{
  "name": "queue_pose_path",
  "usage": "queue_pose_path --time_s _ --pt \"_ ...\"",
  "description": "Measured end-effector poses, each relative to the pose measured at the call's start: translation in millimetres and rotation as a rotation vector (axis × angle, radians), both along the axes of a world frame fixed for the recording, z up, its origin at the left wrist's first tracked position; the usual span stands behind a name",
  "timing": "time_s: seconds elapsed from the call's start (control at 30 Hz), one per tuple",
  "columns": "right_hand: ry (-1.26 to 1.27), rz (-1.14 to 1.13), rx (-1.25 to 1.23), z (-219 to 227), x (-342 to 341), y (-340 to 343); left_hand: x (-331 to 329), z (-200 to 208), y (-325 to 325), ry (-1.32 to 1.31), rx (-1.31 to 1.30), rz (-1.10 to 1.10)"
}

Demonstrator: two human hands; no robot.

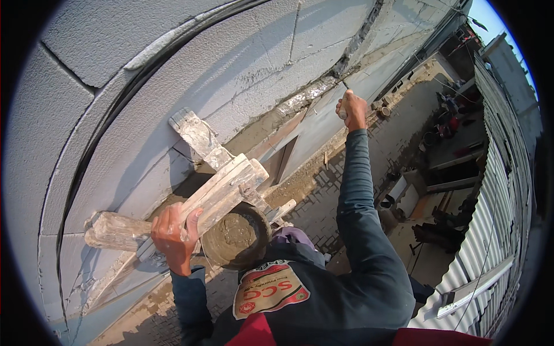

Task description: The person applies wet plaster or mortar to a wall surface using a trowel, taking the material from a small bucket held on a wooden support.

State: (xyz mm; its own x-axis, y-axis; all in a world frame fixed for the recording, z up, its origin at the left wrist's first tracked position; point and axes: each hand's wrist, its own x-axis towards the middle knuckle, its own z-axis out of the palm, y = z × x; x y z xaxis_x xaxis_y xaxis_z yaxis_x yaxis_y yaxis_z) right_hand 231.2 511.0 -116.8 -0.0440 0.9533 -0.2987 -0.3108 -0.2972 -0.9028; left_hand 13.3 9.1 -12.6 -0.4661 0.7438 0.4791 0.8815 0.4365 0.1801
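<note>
My left hand is wrapped round a rough, mortar-stained timber of a wooden frame beside the wall. My right arm is stretched far forward, and my right hand grips the handle of a trowel. The trowel's thin metal shank points at the wall; its blade is hard to make out against the dark joint. Wet mortar lies along a ledge of the grey block wall, close to the trowel. A round bucket with mortar inside stands against the timbers, near my left hand and body.
Another timber of the frame juts against the wall. Black cables run along the blocks at left. Far below lies a paved yard with scattered things. A corrugated metal roof edges the right side.
</note>
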Motion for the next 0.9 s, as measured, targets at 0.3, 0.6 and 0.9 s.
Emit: queue_pose_path --time_s 0.3,0.6,0.9 --pt "0.153 -0.001 0.072 17 0 3 1 -2 -1 0.025 0.015 0.001" --pt "0.15 0.002 0.141 -6 -7 17 0 -3 -3 0.036 0.011 0.0" --pt "0.23 0.073 0.131 -27 34 -6 2 -1 -3 0.03 0.009 0.007"
